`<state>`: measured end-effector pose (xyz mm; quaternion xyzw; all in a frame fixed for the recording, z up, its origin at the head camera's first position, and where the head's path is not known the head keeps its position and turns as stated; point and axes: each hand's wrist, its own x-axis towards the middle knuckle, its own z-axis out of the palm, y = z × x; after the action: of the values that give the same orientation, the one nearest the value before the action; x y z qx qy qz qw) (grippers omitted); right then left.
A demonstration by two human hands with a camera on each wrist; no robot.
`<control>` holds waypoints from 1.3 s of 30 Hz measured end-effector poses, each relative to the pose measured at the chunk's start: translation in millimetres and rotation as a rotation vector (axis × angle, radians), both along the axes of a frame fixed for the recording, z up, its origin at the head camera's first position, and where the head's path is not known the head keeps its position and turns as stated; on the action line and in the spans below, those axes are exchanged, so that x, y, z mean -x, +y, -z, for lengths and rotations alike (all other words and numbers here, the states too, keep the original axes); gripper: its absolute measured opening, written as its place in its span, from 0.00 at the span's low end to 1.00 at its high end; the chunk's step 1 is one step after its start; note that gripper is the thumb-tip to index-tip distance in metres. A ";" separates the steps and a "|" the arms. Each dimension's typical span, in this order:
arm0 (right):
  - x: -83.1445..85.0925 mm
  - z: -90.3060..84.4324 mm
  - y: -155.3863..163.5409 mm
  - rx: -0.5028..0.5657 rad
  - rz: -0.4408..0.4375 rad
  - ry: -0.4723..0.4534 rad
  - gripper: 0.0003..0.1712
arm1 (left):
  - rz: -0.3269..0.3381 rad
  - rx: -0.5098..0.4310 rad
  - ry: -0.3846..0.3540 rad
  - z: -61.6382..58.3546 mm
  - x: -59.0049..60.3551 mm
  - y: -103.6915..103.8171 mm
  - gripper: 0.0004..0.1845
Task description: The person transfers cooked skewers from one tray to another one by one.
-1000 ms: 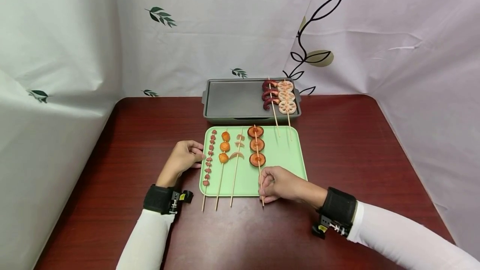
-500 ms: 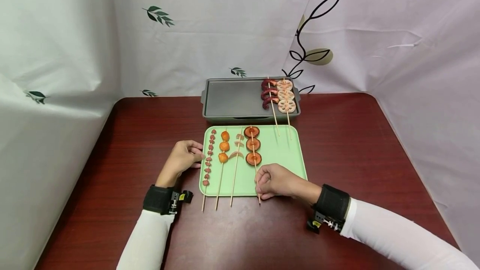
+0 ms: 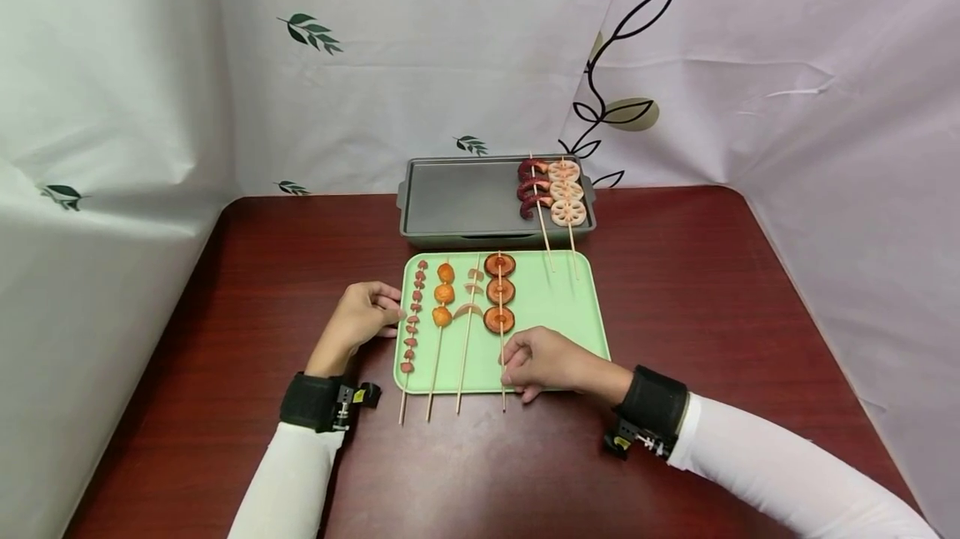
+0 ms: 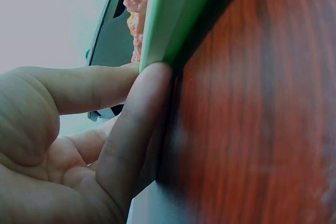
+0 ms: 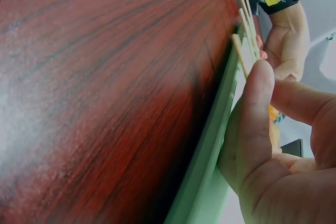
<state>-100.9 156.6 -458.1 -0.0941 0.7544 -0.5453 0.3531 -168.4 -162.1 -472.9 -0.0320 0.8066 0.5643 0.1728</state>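
A light green tray (image 3: 558, 306) lies on the table with several skewers on it. My left hand (image 3: 358, 318) pinches the tray's left rim between thumb and forefinger, as the left wrist view shows close up. Near the front edge my right hand (image 3: 546, 360) pinches the stick of the mushroom skewer (image 3: 499, 291), whose three brown slices lie on the tray. To its left are a skewer of thin pinkish slices (image 3: 471, 289), an orange ball skewer (image 3: 443, 294) and a skewer of small reddish meat pieces (image 3: 412, 319). Stick ends jut over the front rim.
Behind the tray stands a dark grey grill pan (image 3: 457, 197). On its right side lie an octopus tentacle skewer (image 3: 533, 187) and a lotus root skewer (image 3: 567, 191), sticks reaching over the tray. White patterned cloth (image 3: 420, 47) hangs behind the dark red table (image 3: 675, 297).
My right hand has moved left with the mushroom skewer, which now lies closer to the pinkish-slice skewer and straighter. The left hand stays at the tray's rim. The head view has shifted slightly.
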 end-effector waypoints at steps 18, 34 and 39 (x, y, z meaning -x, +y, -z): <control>4.8 -35.9 18.3 -0.111 0.023 0.317 0.14 | 0.010 0.014 -0.002 -3.2 2.1 -0.2 0.16; 48.7 -74.2 46.3 -0.267 0.278 0.742 0.18 | 0.009 0.024 -0.012 -2.4 3.1 -1.3 0.16; 62.9 -74.2 58.7 -0.346 0.308 0.691 0.19 | 0.015 0.012 -0.007 -0.4 2.7 -0.4 0.16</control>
<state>-163.8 215.3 -383.9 -0.0971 0.9142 -0.3933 0.0041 -171.1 -162.6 -472.6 -0.0288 0.8096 0.5580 0.1796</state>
